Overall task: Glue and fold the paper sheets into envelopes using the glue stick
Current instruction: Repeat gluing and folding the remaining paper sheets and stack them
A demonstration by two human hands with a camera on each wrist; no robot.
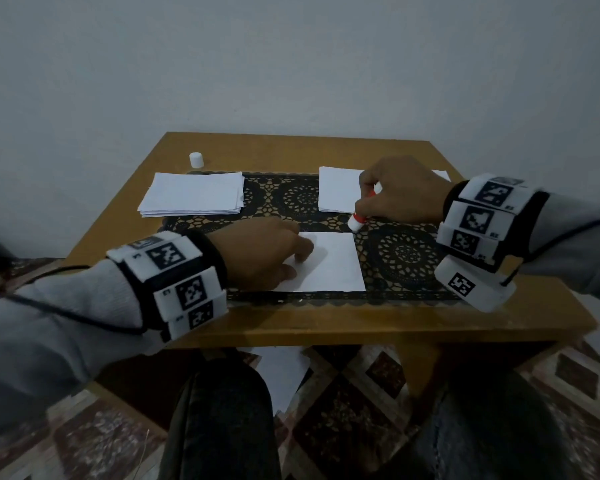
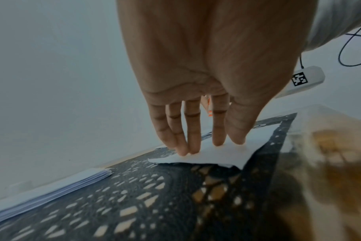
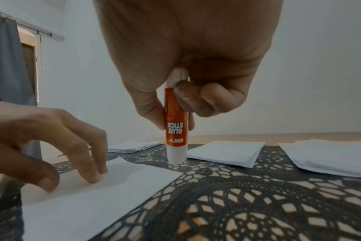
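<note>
A white paper sheet (image 1: 329, 265) lies on the black lace mat (image 1: 406, 254) near the table's front. My left hand (image 1: 267, 254) presses its fingertips (image 2: 193, 149) flat on the sheet's left part (image 2: 216, 154). My right hand (image 1: 400, 195) grips an orange and white glue stick (image 1: 359, 218), tip down. In the right wrist view the glue stick (image 3: 175, 130) stands upright, its tip at the far right corner of the sheet (image 3: 89, 203), over the mat; whether it touches cannot be told. The left hand's fingers (image 3: 93, 171) rest on the paper there.
A stack of white sheets (image 1: 193, 197) lies at the back left, and folded papers (image 1: 338, 194) lie at the back right under my right hand. A white cap (image 1: 196, 160) stands near the back left of the wooden table (image 1: 326, 323). More paper (image 1: 281, 372) lies on the floor below.
</note>
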